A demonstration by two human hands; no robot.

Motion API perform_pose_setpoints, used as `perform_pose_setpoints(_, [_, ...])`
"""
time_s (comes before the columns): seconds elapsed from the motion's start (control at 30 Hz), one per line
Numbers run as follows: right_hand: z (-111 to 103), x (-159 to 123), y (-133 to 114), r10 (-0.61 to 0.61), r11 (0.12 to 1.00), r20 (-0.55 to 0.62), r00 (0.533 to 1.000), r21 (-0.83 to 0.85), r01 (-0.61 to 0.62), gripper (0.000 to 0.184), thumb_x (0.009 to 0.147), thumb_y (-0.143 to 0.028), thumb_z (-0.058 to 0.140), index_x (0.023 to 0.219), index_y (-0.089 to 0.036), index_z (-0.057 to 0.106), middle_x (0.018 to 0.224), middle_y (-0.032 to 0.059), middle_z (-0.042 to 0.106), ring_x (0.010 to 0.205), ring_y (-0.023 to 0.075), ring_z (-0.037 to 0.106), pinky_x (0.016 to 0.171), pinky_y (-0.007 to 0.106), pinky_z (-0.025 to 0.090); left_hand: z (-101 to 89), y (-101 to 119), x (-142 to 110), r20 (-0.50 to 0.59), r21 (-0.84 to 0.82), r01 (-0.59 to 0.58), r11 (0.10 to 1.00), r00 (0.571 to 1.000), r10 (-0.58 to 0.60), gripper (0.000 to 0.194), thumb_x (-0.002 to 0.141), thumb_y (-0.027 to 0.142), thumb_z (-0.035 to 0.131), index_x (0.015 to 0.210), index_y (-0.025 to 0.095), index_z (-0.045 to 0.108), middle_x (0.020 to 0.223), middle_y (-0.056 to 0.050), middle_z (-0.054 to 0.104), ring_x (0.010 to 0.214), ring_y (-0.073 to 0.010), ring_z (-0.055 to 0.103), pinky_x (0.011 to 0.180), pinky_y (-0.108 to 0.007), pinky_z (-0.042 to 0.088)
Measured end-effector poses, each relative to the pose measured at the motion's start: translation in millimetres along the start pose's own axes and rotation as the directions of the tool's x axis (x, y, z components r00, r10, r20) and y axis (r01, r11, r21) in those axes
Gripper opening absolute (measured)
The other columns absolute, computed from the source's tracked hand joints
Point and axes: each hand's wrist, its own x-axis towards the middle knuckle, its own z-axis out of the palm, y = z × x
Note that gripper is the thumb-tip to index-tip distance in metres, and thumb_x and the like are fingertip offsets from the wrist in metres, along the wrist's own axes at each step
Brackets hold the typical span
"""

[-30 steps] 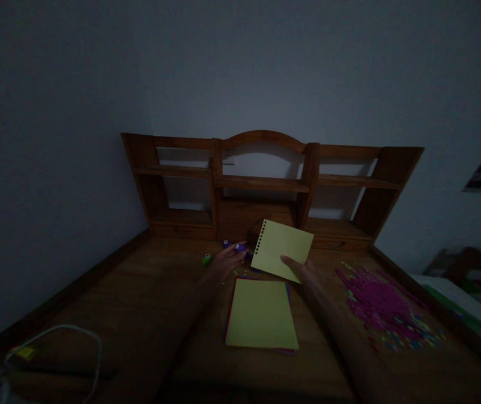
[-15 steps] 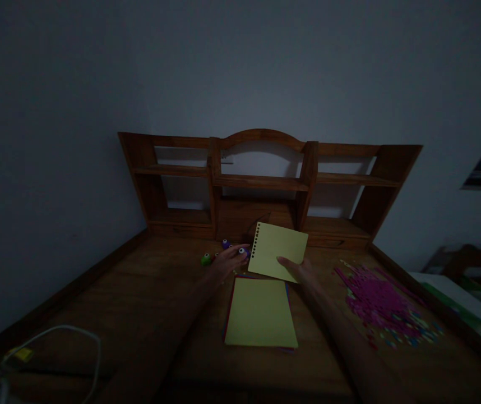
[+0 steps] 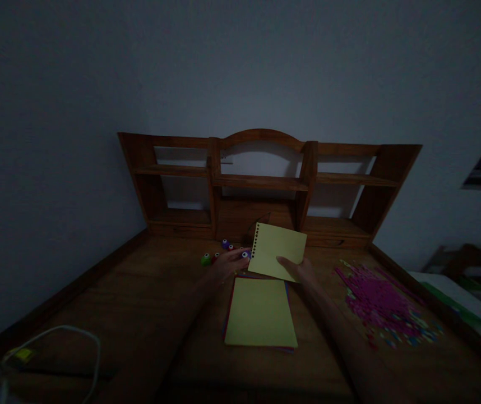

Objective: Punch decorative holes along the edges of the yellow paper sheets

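Observation:
In my right hand (image 3: 301,270) is a pale yellow sheet of paper (image 3: 280,247), tilted above the desk, thumb on its face. A row of punched holes runs down its left edge. My left hand (image 3: 227,264) is closed on a small purple piece with an eye on it (image 3: 246,255), beside that holed edge. Below both hands lies a stack of coloured paper (image 3: 261,311), yellow on top, with red and blue edges peeking out. Just beyond my left hand sit a green piece with an eye (image 3: 206,258) and several red and purple ones, partly hidden.
A wooden shelf unit (image 3: 261,182) stands along the back of the desk (image 3: 139,297). To the right lies a pile of pink strips and small coloured bits (image 3: 377,300). A white cable (image 3: 76,330) and a yellow object (image 3: 22,354) are at the lower left.
My left hand and the purple piece have shifted slightly down and right along the sheet's holed edge. The sheet and my right hand have barely moved.

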Motion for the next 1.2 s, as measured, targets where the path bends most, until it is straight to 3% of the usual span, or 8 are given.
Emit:
perform_pose_setpoints(0.17, [-3.0,0.2,0.1,-0.024,0.999,0.002,1.000,-0.041,0.024,0.051,0.060,-0.044,0.086,0.099,-0.015,0.073,0.103,0.0150,0.075,0.088,0.0317,0.073,0.070,0.037,0.060,3.0,1.4,-4.0,0.004,0.018,0.012,1.000,1.000,-0.013,0.049,0.073,0.034,0.080,0.117,0.015,0.069,0.113,-0.014,0.072,0.104,-0.0301,0.067,0.096,-0.040,0.049])
perform_pose_setpoints(0.37, [-1.3,0.3,2.5,-0.038,0.999,0.000,0.999,-0.035,0.038,0.054,0.060,-0.045,0.085,0.101,-0.013,0.072,0.103,0.0153,0.075,0.087,0.0318,0.073,0.069,0.037,0.060,9.4,12.8,-7.5,-0.015,-0.114,0.071,0.991,0.997,-0.074,0.034,0.070,0.037,0.081,0.096,0.017,0.075,0.103,-0.013,0.074,0.102,-0.0320,0.067,0.092,-0.042,0.051])
perform_pose_setpoints(0.63, [-1.0,-2.4,-1.5,-0.053,0.998,0.013,0.998,-0.045,0.054,0.053,0.060,-0.047,0.085,0.099,-0.013,0.072,0.101,0.0153,0.076,0.085,0.0309,0.073,0.066,0.034,0.059,5.7,9.2,-4.5,-0.031,-0.098,0.116,0.988,0.992,-0.120,0.036,0.068,0.030,0.084,0.098,0.013,0.073,0.101,-0.015,0.074,0.094,-0.0292,0.069,0.088,-0.039,0.051])
perform_pose_setpoints(0.83, [-0.4,-3.6,-3.1,-0.021,0.999,-0.004,1.000,-0.028,0.021,0.052,0.060,-0.046,0.085,0.098,-0.013,0.072,0.098,0.0154,0.076,0.082,0.0309,0.074,0.065,0.035,0.059,1.5,2.3,-2.6,-0.036,-0.018,0.124,0.992,0.992,-0.125,0.030,0.071,0.030,0.081,0.095,0.013,0.075,0.098,-0.015,0.075,0.088,-0.0286,0.070,0.084,-0.037,0.052])
perform_pose_setpoints(1.03, [1.3,-6.6,-6.8,-0.030,0.999,0.004,1.000,-0.040,0.030,0.051,0.060,-0.046,0.086,0.098,-0.015,0.073,0.099,0.0146,0.076,0.082,0.0310,0.074,0.064,0.034,0.059,2.8,4.9,-5.7,0.054,0.081,0.102,0.991,0.993,-0.107,0.033,0.076,0.034,0.076,0.102,0.013,0.075,0.099,-0.014,0.075,0.090,-0.0273,0.070,0.084,-0.036,0.052])
perform_pose_setpoints(1.2, [2.0,-8.1,-9.3,-0.032,0.999,0.017,0.999,-0.033,0.033,0.050,0.059,-0.045,0.086,0.096,-0.015,0.073,0.098,0.0146,0.076,0.084,0.0316,0.074,0.065,0.034,0.059,1.3,7.5,-8.4,0.057,0.222,0.065,0.973,0.995,-0.079,0.033,0.077,0.033,0.074,0.103,0.012,0.075,0.099,-0.013,0.075,0.092,-0.0268,0.068,0.083,-0.035,0.052])
